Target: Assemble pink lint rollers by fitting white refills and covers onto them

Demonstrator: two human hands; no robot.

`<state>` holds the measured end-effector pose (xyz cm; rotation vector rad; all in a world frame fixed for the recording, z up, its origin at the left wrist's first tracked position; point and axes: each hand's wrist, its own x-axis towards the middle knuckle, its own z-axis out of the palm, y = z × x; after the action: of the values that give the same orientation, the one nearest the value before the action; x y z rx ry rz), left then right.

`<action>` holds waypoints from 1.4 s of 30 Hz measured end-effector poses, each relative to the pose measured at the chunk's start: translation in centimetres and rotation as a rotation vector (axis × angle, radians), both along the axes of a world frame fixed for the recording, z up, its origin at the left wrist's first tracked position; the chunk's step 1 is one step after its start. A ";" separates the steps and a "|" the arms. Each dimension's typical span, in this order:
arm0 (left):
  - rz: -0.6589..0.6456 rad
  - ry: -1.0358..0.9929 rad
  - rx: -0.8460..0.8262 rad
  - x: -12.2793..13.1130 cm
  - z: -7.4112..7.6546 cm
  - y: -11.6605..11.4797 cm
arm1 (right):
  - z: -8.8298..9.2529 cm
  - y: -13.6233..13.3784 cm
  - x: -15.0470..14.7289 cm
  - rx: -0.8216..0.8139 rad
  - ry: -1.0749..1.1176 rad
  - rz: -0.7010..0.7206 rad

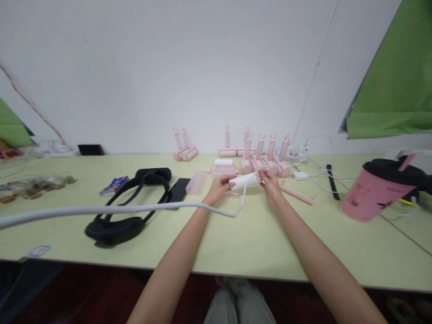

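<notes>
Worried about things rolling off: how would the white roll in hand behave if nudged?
The white roll looks cylindrical, so it would probably roll freely. The left hand and right hand hold it by fingertips, so likely light.

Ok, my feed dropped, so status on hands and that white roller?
Left hand shut on white roller, left end. Right hand shut on its right end. White cable crosses left wrist.

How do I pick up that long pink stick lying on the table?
Probably pinch the pink stick at its straight middle, coming from above. It lies flat on the table beside the right hand holding the white roller, with its top free.
</notes>
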<state>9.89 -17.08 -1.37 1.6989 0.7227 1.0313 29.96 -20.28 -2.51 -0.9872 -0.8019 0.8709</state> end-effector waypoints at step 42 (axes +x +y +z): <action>0.124 0.001 0.197 0.8 0.2 -0.2 | -0.4 0.0 -1.0 0.137 0.469 0.232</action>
<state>10.72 -17.32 -1.13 1.8405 0.7553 1.2217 28.98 -20.30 -2.87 -0.5416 -0.5676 1.1764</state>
